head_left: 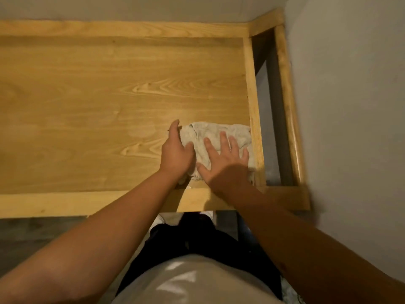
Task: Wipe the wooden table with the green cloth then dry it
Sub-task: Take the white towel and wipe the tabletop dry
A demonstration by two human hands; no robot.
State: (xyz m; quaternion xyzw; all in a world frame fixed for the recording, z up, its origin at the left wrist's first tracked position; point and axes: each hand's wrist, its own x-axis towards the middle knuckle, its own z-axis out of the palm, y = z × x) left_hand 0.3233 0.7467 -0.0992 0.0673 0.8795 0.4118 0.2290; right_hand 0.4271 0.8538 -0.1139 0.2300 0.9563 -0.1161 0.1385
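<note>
Head view, looking down on a wooden worktop (87,95) with a raised pale-wood rim along its far, right and near sides. Grain runs left to right; a faint paler patch lies on the surface at 9 o'clock of the hands.

A crumpled cloth (210,134), off-white to grey in this light with no green that I can make out, lies on the worktop in its near right corner, at about 4 o'clock of the surface. Its right edge touches the right rim and its near edge reaches close to the near rim.

Right hand (225,159): palm down flat on the cloth, fingers (223,141) straight and spread apart, tips pointing to 12 o'clock, thumb out toward 9 o'clock. It presses on the fabric without gripping it.

Left hand (176,152): at the cloth's left edge, at 9 o'clock of the right hand, turned partly on its side. Its fingers are held together and reach to 12 o'clock; the thumb rests against the cloth. Whether it pinches a fold I cannot tell.

Both forearms are bare and come in from 6 o'clock. Below the near rim: dark trousers, a light shirt, dark floor (32,233). A grey wall (350,106) stands at 3 o'clock, with a gap between it and the worktop's right rim.
</note>
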